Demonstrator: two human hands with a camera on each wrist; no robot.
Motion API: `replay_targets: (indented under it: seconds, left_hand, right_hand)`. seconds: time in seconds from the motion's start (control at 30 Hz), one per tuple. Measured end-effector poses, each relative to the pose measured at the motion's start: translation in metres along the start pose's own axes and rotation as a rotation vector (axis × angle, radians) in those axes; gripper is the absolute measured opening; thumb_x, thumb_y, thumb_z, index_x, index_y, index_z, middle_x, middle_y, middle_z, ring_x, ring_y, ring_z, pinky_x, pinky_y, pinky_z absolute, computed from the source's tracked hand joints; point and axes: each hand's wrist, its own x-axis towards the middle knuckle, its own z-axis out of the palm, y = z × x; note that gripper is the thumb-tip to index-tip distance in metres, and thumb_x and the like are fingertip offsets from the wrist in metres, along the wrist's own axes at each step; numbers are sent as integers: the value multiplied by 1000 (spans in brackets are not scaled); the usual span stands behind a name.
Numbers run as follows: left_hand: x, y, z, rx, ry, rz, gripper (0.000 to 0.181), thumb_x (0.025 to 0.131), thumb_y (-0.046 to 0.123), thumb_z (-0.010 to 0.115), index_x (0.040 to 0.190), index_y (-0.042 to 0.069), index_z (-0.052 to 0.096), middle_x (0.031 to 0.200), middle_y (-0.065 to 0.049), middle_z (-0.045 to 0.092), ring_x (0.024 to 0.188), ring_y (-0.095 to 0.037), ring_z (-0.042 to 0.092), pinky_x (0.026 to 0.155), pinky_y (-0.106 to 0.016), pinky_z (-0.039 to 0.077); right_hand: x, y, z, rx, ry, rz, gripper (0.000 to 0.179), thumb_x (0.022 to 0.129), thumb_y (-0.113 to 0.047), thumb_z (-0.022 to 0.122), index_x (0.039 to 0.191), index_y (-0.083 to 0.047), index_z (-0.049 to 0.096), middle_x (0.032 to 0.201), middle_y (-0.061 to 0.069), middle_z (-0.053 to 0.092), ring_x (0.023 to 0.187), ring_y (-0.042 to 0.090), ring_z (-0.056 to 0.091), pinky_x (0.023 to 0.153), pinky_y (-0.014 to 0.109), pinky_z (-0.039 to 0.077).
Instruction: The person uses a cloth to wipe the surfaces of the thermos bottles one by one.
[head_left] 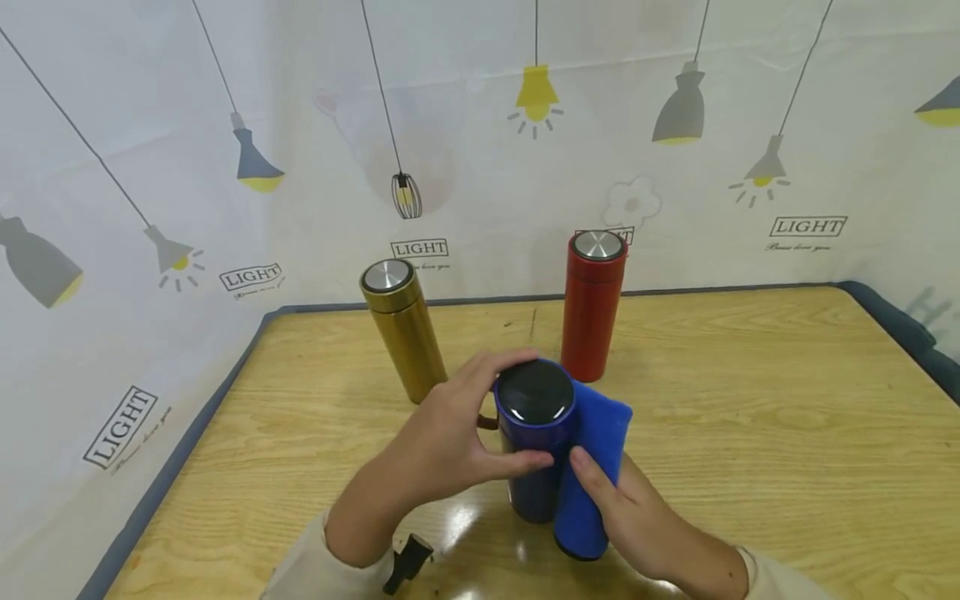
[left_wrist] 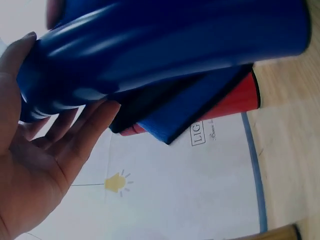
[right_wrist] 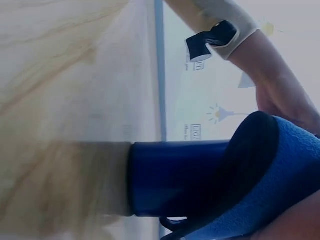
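A blue thermos [head_left: 529,493] with a glossy dark lid top [head_left: 536,390] stands nearly upright at the front middle of the table. My left hand [head_left: 438,433] grips it around its upper part, thumb on the near side and fingers reaching behind the lid. In the left wrist view, this hand's fingers [left_wrist: 92,132] curl against the thermos wall. My right hand [head_left: 647,527] holds a blue cloth [head_left: 604,421] along the thermos's right side, with the thumb on top. The cloth's dark edging [right_wrist: 252,145] overlaps the thermos in the right wrist view.
Behind my left hand stands a gold thermos [head_left: 405,337] with a silver lid top. A red thermos [head_left: 594,321] stands farther back, right of centre. The wooden table [head_left: 757,417] ends at a lamp-patterned curtain [head_left: 480,167]. A black strap device [head_left: 408,562] sits at my left wrist.
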Motion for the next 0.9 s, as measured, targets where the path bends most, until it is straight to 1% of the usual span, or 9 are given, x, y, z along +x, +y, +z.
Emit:
replay_targets:
  seconds: [0.1,0.2,0.33,0.4,0.6,0.67,0.77,0.83,0.9]
  left_hand:
    - [1,-2,4,-22,-6,-42,87,76,33,87,148,23,39,135,4,57,119,-13,62,90,-29,57]
    - [2,-4,11,-78,-58,-101,82,77,40,85,146,27,42,134,10,59,117,-8,60,91,-29,55]
    - [4,-4,19,-119,-139,-138,83,76,51,84,146,36,42,134,14,60,112,-5,61,85,-25,55]
    - [4,-4,20,-111,-146,-151,85,74,53,84,146,37,42,133,15,61,110,-5,61,84,-26,55]
    - [1,-6,17,-110,-147,-206,81,73,54,85,141,37,46,127,17,62,108,-4,61,85,-28,56]
    - [0,-7,17,-111,-154,-214,79,74,54,85,141,36,46,127,17,62,107,-4,61,83,-29,57]
    - [0,-9,17,-99,-156,-194,78,75,50,85,141,34,46,127,16,62,107,-3,61,87,-27,55]
    - [1,-11,17,-103,-144,-136,80,75,44,86,142,30,45,129,14,62,112,-2,60,95,-27,53]
    - [4,-12,18,-123,-127,-61,82,76,39,88,144,26,44,132,12,61,118,-3,58,103,-27,49]
  right_hand:
    - [3,0,0,23,21,64,41,111,-17,27,146,1,37,136,22,56,120,4,58,98,24,51]
    - [5,-6,-3,42,92,70,43,111,-20,27,148,0,35,139,22,55,120,5,59,95,24,52]
    - [9,-22,-12,-11,199,-52,45,111,-17,26,156,-11,31,154,14,45,136,7,49,102,18,46]
    - [11,-32,-16,-28,248,-116,47,111,-15,27,157,-16,29,159,8,39,143,8,40,106,14,41]
    - [21,-65,-15,20,384,-265,47,109,-11,27,156,-13,33,158,9,39,144,19,38,111,16,35]
    - [26,-72,-11,22,378,-359,49,107,-4,27,156,-8,32,159,10,38,146,22,36,115,19,33]
    - [31,-78,-5,-32,300,-527,50,103,3,31,153,3,31,158,14,40,149,25,35,120,26,29]
    - [34,-80,-3,-136,227,-640,48,102,2,38,149,10,34,155,18,43,148,28,36,123,30,26]
    - [35,-81,-2,-282,171,-701,47,103,-9,44,146,10,40,153,18,45,147,29,36,124,34,24]
